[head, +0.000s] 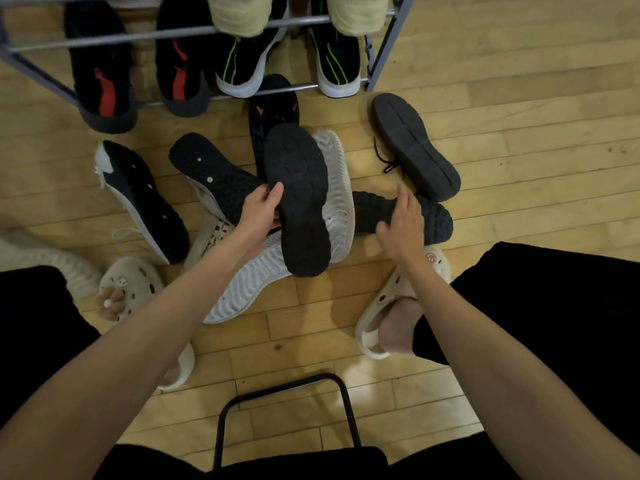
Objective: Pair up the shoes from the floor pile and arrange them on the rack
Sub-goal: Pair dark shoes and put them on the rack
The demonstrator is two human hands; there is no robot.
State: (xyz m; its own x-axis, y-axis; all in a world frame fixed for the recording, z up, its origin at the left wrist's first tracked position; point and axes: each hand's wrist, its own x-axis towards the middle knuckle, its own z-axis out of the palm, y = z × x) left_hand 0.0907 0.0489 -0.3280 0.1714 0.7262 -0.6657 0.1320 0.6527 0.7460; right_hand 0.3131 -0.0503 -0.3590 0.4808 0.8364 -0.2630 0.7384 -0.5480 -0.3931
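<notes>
**Inspector:** What did each hand have at that moment?

**Assistant:** The left hand [263,211] gripped a black shoe [299,199], thumb on the sole, fingers curled round its left edge. The shoe was held sole-up above the pile, its long axis running from the person toward the rack [166,34]. The right hand [401,225] held nothing; its fingers were spread and relaxed over a ribbed black shoe [433,216]. Whether it touched could not be told.

**Inspector:** Which shoe was the likely mate?

**Assistant:** It could not be confirmed. The ribbed shoe lay crosswise, just right of the held one and directly beneath the right hand. A grey-soled shoe [415,145] lay farther right, sole-up, slanting away from the pile. Both were nearer the right hand.

**Inspector:** And the rack?

**Assistant:** It already held a red-striped pair [138,81], a green-striped pair [287,64] and a beige pair [298,12] above. It stood directly ahead of the held shoe, in line with its long axis.

**Inspector:** Remaining work?

**Assistant:** In my judgement, considerable. White-soled shoes [263,282] and dotted black soles [180,192] were still unsorted on the floor [519,98].
</notes>
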